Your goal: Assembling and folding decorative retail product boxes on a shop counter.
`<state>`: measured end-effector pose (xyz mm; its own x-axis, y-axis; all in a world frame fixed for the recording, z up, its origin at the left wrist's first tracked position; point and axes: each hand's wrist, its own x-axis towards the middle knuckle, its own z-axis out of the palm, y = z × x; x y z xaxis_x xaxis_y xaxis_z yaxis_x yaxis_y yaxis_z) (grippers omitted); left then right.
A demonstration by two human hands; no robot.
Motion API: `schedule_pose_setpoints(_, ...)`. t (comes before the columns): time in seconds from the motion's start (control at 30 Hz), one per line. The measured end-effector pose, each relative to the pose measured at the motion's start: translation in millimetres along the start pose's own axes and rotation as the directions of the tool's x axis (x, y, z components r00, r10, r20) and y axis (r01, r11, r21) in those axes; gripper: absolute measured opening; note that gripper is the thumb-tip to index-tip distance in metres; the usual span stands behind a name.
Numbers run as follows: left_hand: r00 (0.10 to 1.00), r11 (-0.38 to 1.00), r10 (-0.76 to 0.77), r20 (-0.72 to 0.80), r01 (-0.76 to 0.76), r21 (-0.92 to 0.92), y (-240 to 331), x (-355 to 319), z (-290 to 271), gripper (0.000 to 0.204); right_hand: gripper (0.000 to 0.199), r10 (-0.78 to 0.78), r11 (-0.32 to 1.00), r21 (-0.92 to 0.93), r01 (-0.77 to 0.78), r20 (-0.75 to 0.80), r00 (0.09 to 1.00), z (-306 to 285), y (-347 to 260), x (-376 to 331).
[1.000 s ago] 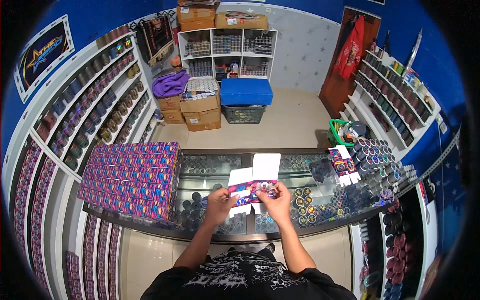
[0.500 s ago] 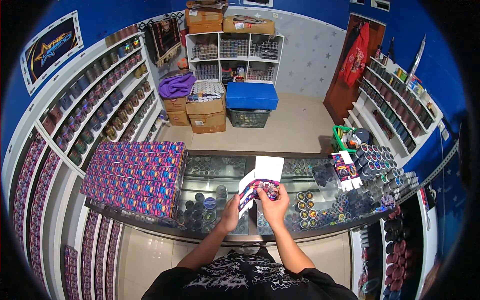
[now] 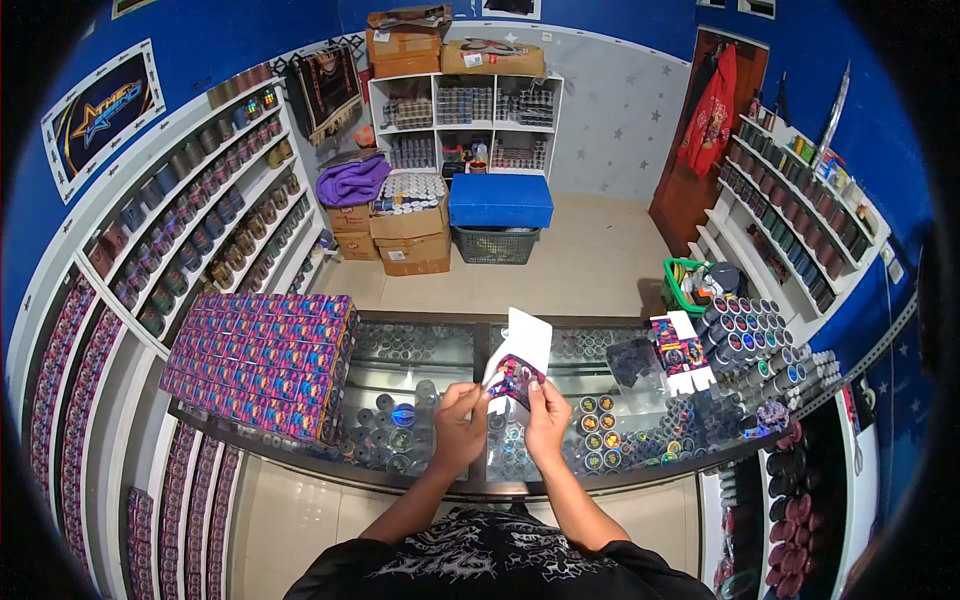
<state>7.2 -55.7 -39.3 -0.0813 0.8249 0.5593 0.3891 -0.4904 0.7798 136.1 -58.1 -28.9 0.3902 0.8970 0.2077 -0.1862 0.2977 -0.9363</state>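
Two hands, left hand [image 3: 460, 428] and right hand [image 3: 546, 425], each with thumb and fingers pinched closed on a part-folded printed carton [image 3: 518, 375] held between them above the tabletop [image 3: 640, 476]. White flap [image 3: 530, 338] points away from body; long axis likewise. Neither hand nearer. Boxes [image 3: 260, 365] left, flat carton [image 3: 682, 355] right, both well apart; nothing blocks.
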Motion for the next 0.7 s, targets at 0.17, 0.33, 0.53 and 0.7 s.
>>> schedule_pose_setpoints(0.17, 0.962, 0.995, 0.068, 0.266, -0.044, -0.094, 10, 2, 30, 0.039, 0.020, 0.013, 0.998, 0.064, -0.028, 0.234, 0.972, -30, 10, 4)
schedule_pose_setpoints(0.33, 0.945, 0.926, -0.046, 0.325, 0.162, -0.341, -2, -1, 55, 0.039, 0.020, 0.130, 0.985, 0.079, -0.156, 0.271, 0.954, -47, 0, 21)
schedule_pose_setpoints(0.53, 0.899, 0.737, -0.331, 0.288, 0.437, -0.516, -3, -2, 55, 0.051, 0.024, 0.291, 0.936, -0.314, -0.157, 0.444, 0.848, -91, 10, 58)
schedule_pose_setpoints(0.7, 0.831, 0.833, -0.432, 0.351, 0.516, -0.197, 12, 7, 37, 0.027, 0.032, 0.356, 0.934, -0.248, -0.259, 0.566, 0.743, -75, -13, 51)
